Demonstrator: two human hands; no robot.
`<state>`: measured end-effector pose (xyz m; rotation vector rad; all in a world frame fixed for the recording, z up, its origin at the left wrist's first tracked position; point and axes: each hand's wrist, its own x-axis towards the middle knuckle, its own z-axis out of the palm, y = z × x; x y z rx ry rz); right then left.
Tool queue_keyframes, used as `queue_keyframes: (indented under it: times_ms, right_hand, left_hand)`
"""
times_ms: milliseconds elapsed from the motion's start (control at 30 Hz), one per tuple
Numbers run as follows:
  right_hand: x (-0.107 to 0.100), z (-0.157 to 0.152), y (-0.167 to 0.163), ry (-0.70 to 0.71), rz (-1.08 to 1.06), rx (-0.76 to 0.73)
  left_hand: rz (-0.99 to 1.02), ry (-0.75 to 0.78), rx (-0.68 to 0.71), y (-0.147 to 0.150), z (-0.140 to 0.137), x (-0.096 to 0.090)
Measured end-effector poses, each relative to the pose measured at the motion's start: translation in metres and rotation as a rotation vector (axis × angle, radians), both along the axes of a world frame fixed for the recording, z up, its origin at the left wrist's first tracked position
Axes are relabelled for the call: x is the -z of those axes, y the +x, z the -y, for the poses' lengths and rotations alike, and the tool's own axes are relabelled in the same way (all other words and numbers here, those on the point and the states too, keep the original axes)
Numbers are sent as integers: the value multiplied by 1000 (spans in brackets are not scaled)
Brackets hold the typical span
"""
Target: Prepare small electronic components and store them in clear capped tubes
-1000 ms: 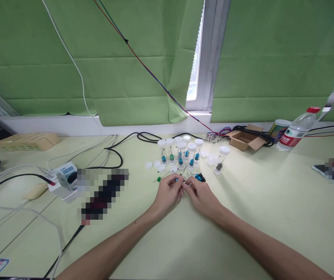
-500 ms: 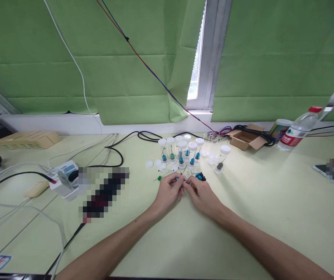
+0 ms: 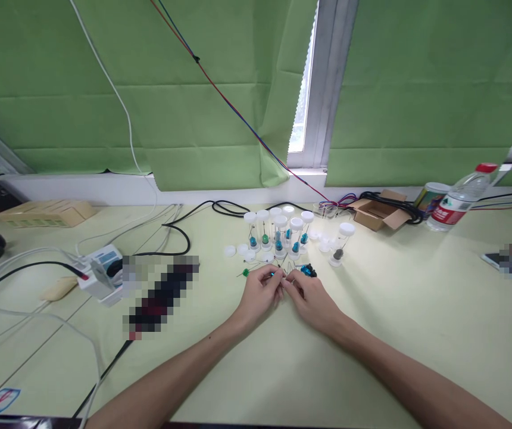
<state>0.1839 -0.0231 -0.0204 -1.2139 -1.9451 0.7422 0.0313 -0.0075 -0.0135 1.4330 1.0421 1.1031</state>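
My left hand (image 3: 260, 294) and my right hand (image 3: 308, 296) meet at the middle of the table, thumbs and fingertips pinched together. Whatever small thing lies between them is hidden, though a hint of blue shows by the left fingers. Just beyond my right fingers lies a cluster of blue parts (image 3: 306, 270) with thin wire leads. A green part (image 3: 246, 272) with similar leads rests left of my left hand. Behind the hands stand several clear capped vials (image 3: 264, 229), holding blue or green parts. One vial (image 3: 342, 244) with a dark grey part stands apart on the right.
Loose white caps (image 3: 230, 251) lie left of the vials. Further left are a white power strip (image 3: 99, 274) and tangled cables. An open cardboard box (image 3: 374, 215), a water bottle (image 3: 456, 202) and a can (image 3: 430, 199) stand back right. A phone (image 3: 492, 260) lies at right.
Both hands stay pinched together in almost the same place. The whole view has shifted very slightly; nothing else has visibly moved.
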Motion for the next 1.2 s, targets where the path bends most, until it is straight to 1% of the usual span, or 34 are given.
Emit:
queue_keyframes:
  times_ms: [467, 733, 1000, 1200]
  right_hand:
    - [2, -2, 1, 19, 10, -17]
    - [-2, -3, 0, 47, 19, -26]
    - [0, -3, 2, 2, 94, -56]
    - [2, -3, 2, 49, 94, -61]
  left_hand:
    - [-1, -10, 1, 0, 0, 0]
    - [13, -14, 1, 1, 1, -3]
    - [35, -17, -26, 0, -4, 1]
    - [1, -28, 2, 0, -3, 2]
